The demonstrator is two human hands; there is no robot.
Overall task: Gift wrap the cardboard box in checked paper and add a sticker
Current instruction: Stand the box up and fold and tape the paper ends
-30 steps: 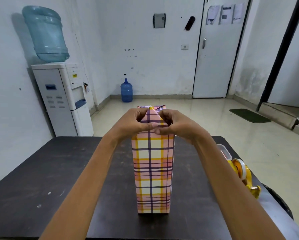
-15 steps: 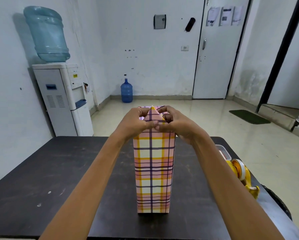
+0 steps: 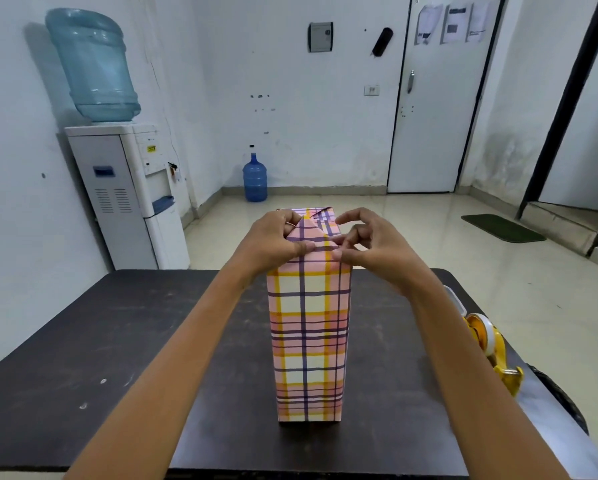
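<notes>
Item: box (image 3: pixel 308 341), tall, upright on the table (image 3: pixel 117 341), its top directly under the fingertips of both hands.

Progress: the sides are fully covered in paper (image 3: pixel 308 306) and the near face is smooth. The top end is mid-fold, with a triangular flap (image 3: pixel 308 233) laid between the two hands. I judge that closing and taping the top remain. No sticker is seen.

Left hand (image 3: pixel 276 240): the thumb presses the flap's base and the fingers are curled over the top edge, clamping the paper.

Right hand (image 3: pixel 370 247): the fingers are bent and spread, tips at the top right edge. Whether they pinch cannot be told.

Look: pink, yellow and purple check, crisp edges.

Tape dispenser (image 3: pixel 491 344): well right of the right fingers.
</notes>
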